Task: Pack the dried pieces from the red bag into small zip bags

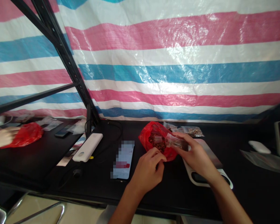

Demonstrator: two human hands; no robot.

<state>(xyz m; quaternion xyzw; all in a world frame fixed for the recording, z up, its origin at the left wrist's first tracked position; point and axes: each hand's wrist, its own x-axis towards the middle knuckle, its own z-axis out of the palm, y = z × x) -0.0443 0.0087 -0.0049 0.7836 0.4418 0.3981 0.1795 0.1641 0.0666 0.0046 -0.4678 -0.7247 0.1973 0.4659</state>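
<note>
A red plastic bag [147, 132] stands on the black table with its mouth open, full of small brown dried pieces [156, 144]. A small clear object, perhaps a scoop or cup, lies among the pieces. My left hand [150, 169] is closed at the bag's near rim, fingertips pinching the red plastic. In my right hand [196, 155] is a small clear plastic bag [176, 141] with brown contents, tilted with its end toward the red bag's mouth. Beneath my right hand and forearm sits a white kitchen scale [191, 174] with a metal plate, partly covered.
Filled clear pouches [192, 131] lie behind the scale. Left of the red bag are a lit phone [123, 161] and a white power bank [88, 147]. A white mouse-like object [259, 147] and flat clear bags [264, 160] lie right. Another person's hand [2, 138] touches a red bag at far left.
</note>
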